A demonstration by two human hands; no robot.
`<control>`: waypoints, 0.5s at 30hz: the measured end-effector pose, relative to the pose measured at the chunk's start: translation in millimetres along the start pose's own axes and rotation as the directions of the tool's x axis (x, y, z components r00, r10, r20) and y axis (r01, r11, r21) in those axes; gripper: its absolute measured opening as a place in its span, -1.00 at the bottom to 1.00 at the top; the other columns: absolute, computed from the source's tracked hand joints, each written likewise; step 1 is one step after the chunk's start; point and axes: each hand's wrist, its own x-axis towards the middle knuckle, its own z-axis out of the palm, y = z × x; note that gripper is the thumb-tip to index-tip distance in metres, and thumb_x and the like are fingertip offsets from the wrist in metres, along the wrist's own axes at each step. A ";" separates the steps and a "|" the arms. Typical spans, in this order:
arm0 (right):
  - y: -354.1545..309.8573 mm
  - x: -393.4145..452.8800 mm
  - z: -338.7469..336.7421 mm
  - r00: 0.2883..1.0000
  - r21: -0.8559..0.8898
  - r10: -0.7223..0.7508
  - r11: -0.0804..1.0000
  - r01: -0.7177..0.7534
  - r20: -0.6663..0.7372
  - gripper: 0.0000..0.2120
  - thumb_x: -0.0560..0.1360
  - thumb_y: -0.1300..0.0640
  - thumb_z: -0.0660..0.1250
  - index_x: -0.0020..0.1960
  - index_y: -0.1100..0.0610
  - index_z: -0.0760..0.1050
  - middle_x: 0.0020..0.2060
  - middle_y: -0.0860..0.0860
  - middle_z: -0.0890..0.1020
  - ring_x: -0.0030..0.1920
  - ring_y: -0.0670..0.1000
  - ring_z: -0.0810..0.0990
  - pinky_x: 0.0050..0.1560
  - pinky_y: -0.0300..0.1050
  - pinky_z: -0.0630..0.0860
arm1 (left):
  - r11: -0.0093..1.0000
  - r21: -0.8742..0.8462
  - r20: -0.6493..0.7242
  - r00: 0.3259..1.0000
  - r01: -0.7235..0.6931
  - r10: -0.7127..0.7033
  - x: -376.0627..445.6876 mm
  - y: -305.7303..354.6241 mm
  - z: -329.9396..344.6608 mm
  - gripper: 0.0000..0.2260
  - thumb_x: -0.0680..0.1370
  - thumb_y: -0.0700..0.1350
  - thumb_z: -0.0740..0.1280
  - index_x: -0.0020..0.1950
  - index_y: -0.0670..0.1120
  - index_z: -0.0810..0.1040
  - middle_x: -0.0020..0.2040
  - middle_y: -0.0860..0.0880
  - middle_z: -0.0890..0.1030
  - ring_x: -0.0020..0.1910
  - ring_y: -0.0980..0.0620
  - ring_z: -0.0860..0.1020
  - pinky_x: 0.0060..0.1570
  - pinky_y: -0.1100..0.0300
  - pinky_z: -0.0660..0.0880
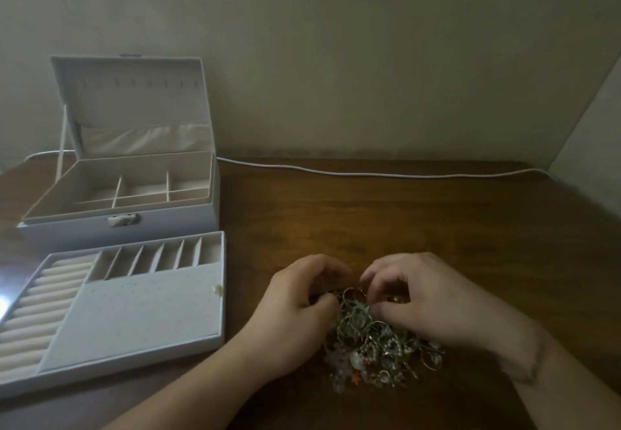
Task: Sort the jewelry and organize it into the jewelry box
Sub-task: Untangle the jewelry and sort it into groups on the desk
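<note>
Left hand (295, 298): fingers curled into jewelry pile (376, 345), grip hidden.
Right hand (420, 298): curled likewise, hold unclear.
Pile: blurred tangle.

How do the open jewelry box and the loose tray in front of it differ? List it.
The jewelry box is deep, with a raised lid; the tray is shallow and lidless. The box holds a few wide compartments; the tray has ring rolls, narrow slots and a flat panel. Both are pale and hold no visible jewelry.
</note>
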 end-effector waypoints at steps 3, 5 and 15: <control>1.2 -2.7 1.5 0.990 0.112 -0.052 0.991 0.067 -0.133 -0.97 0.45 -0.04 0.40 -0.16 -0.15 0.61 -0.02 -0.33 0.60 0.10 -0.32 0.51 0.12 -0.26 0.41 | 0.999 -0.030 -0.001 0.999 -0.036 0.036 1.7 -2.4 0.9 -0.77 0.57 -0.18 0.32 0.15 0.09 0.60 0.06 0.16 0.63 0.11 0.24 0.57 0.10 0.30 0.52; 0.5 -5.5 -2.8 0.972 0.219 -0.091 0.966 0.139 -0.216 -0.96 0.42 -0.06 0.39 -0.16 -0.15 0.61 -0.09 -0.24 0.65 0.01 -0.20 0.59 0.07 -0.07 0.53 | 0.995 -0.076 0.024 0.997 -0.067 0.069 2.8 -3.1 1.6 -0.81 0.59 -0.07 0.30 0.18 0.08 0.60 0.06 0.15 0.64 0.11 0.18 0.59 0.08 0.20 0.56; -15.3 1.1 9.2 0.831 0.651 0.037 0.641 0.406 -0.555 -0.89 0.45 0.12 0.34 -0.08 0.09 0.62 -0.21 0.14 0.68 -0.29 0.08 0.65 -0.31 -0.07 0.60 | 0.951 -0.257 -0.012 0.985 -0.170 0.173 2.9 6.3 13.2 -0.85 0.58 -0.04 0.35 0.07 -0.05 0.65 -0.10 0.03 0.68 -0.10 0.07 0.64 -0.11 0.20 0.54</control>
